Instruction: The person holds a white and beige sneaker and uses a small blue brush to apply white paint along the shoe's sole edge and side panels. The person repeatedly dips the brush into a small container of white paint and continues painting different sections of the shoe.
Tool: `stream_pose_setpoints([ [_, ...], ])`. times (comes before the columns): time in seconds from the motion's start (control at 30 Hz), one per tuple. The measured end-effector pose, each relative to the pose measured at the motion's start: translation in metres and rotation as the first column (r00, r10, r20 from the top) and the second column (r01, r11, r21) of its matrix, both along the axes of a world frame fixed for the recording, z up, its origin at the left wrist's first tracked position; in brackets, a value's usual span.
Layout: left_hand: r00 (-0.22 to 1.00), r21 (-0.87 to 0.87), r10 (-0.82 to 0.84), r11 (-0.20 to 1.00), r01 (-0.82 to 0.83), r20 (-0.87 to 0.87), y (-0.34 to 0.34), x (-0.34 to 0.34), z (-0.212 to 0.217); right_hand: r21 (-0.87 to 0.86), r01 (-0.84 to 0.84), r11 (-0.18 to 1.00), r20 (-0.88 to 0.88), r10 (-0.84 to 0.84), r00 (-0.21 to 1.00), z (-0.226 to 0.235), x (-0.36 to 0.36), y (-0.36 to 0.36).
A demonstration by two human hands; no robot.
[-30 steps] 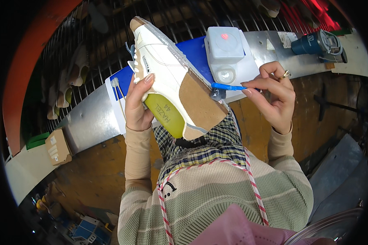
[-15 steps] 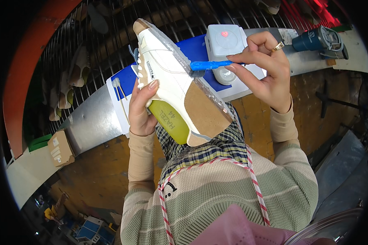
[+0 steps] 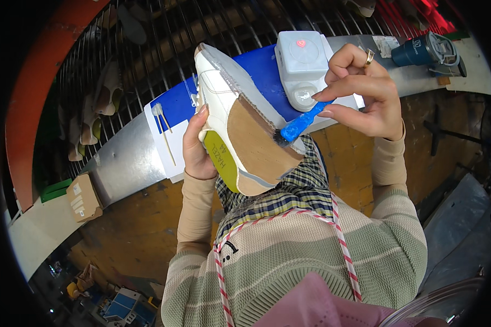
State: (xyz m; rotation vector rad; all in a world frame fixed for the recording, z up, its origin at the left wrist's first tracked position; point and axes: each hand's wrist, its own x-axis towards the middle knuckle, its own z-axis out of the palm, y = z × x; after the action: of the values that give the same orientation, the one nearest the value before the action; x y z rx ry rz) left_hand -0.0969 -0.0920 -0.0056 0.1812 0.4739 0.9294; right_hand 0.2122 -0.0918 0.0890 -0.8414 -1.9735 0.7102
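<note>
A white and tan shoe upper (image 3: 256,139) on a yellow-green last (image 3: 221,162) is tilted on its side before me, its toe pointing away. My left hand (image 3: 199,147) grips it by the laced side and the last, the thumb on top. Between thumb and fingers, my right hand (image 3: 365,92) pinches a small blue-handled brush (image 3: 300,125). Its dark bristles touch the lower edge of the shoe near the heel. Just beyond, a white plastic container (image 3: 305,54) with a round dish of whitish liquid (image 3: 304,95) stands on a blue sheet (image 3: 256,68).
Two cotton-tipped sticks (image 3: 165,128) lie on white paper at the left. Behind runs a roller rack (image 3: 213,27) bearing other shoes (image 3: 106,90). A cardboard box (image 3: 83,198) sits at left; a dark blue tumbler (image 3: 423,50) is on the metal ledge at right.
The brush has moved from mid-shoe down toward the heel, my right hand shifting slightly right. My left hand has turned the shoe so more of its underside edge shows.
</note>
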Motion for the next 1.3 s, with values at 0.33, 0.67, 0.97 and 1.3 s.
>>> stream_pose_setpoints([
  [0.33, 0.976, 0.057, -0.052, 0.996, 0.066, -0.213, -0.02, 0.019, -0.001, 0.084, -0.129, 0.988, 0.023, 0.127, 0.992, 0.012, -0.01, 0.024],
  [0.67, 0.925, 0.33, -0.154, 0.903, 0.274, -0.347, -0.044, 0.015, 0.013, 0.145, -0.313, 0.939, 0.118, 0.298, 0.947, 0.032, -0.059, 0.047],
  [0.97, 0.905, 0.429, -0.141, 0.844, 0.321, -0.401, -0.05, 0.015, 0.022, 0.211, -0.46, 0.862, 0.168, 0.432, 0.886, 0.038, -0.075, 0.062],
  [1.3, 0.868, -0.246, -0.301, 0.876, 0.416, 0.395, -0.06, 0.002, 0.011, 0.226, -0.61, 0.76, 0.186, 0.581, 0.792, 0.042, -0.106, 0.072],
])
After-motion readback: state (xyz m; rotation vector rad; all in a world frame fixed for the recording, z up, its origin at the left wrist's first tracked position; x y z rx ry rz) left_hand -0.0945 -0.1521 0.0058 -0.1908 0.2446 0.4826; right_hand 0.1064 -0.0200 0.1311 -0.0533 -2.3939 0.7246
